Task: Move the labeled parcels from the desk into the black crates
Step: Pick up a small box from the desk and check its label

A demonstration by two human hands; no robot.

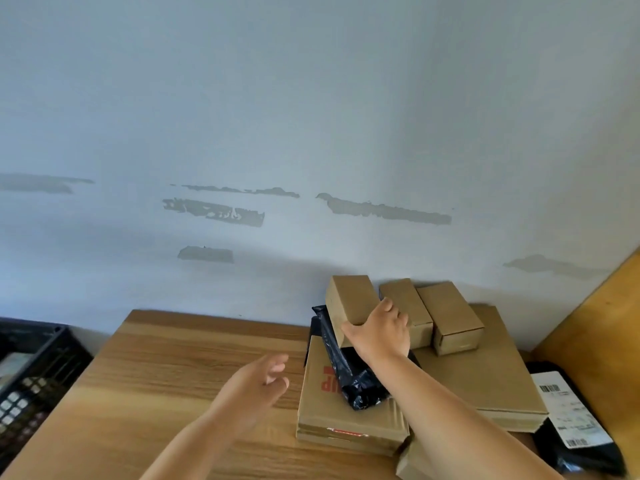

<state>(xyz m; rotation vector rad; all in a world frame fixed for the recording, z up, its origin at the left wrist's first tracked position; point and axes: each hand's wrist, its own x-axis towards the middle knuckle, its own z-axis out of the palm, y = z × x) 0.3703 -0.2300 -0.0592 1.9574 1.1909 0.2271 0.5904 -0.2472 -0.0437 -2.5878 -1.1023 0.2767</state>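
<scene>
Behind the worktop (166, 362) rises a pale wall (311, 116) with patches of peeled paint. At the worktop's left end stands a black crate (38, 355), something pale lying inside it. The parcels sit heaped at the right end, against the wall. A wide flat carton (491, 379) lies at the back right; a smaller flat carton (329, 403) with red print lies in front, left of it, and a black poly bag (349, 372) is draped across that one. At the far right, by a wooden panel (595, 327), another black bag (585, 452) carries a white label (568, 414). Two small boxes (446, 317) stand on the wide carton, blocking its back edge. A third box (349, 299), tilted, sits over the poly bag. The right hand (381, 332) grips this box at its near end, thumb under, fingers over the top. The left hand (263, 379) hovers above the bare worktop, fingers loosely spread, holding nothing.
</scene>
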